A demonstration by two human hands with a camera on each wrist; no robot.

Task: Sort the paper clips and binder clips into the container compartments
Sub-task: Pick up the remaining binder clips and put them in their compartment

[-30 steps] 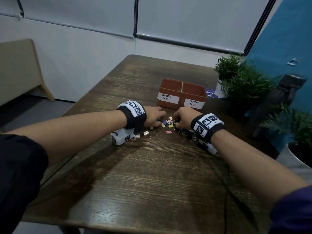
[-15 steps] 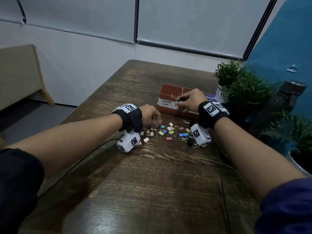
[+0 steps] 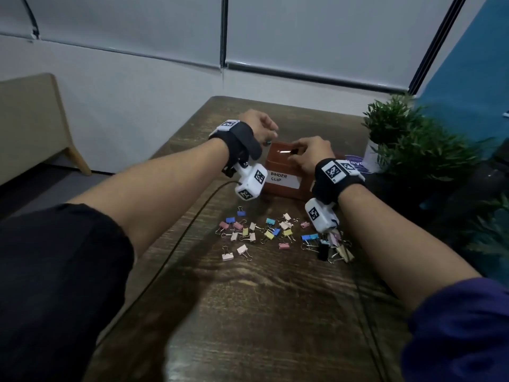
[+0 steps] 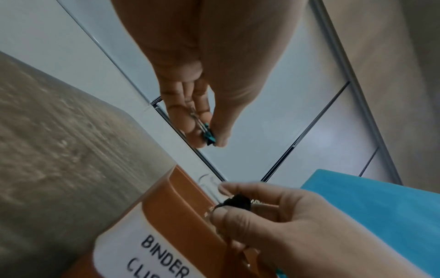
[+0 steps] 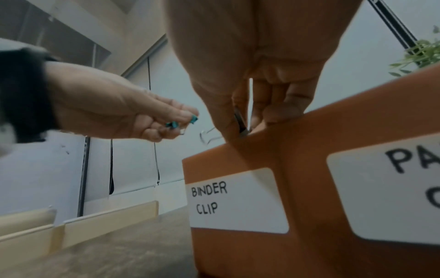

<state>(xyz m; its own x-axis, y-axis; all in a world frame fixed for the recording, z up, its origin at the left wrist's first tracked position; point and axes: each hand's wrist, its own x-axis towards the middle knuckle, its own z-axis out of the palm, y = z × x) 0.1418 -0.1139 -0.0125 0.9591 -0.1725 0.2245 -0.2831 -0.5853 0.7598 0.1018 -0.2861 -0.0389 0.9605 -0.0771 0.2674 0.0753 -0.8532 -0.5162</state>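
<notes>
From the head view, both hands are up at the brown container (image 3: 281, 186), above the compartment labelled BINDER CLIP. The right hand (image 3: 311, 157) pinches a black binder clip (image 3: 294, 152) over that compartment, and the left hand (image 3: 257, 128) hangs just beside the container's left edge with a small teal binder clip (image 3: 266, 143) at its fingertips. A loose pile of coloured clips (image 3: 275, 234) is still spread on the wooden table (image 3: 248, 312), so the sorting looks early.

The left wrist view shows the teal clip (image 4: 209, 136) held narrow between thumb and fingers, its wire handles tucked against the palm, not yet over the container's rim (image 4: 181, 195). Below, the right hand's fingers (image 4: 238, 188) grip the black clip (image 4: 238, 201) above the opening.

The right wrist view looks up past the BINDER CLIP label (image 5: 238, 201). Something dark sits between the right thumb and fingers (image 5: 240, 118), probably the black clip, though it is mostly hidden.

The step in hand is the drop. Next, the right fingers need to part, and the left hand must come inward over the same compartment before letting go.
</notes>
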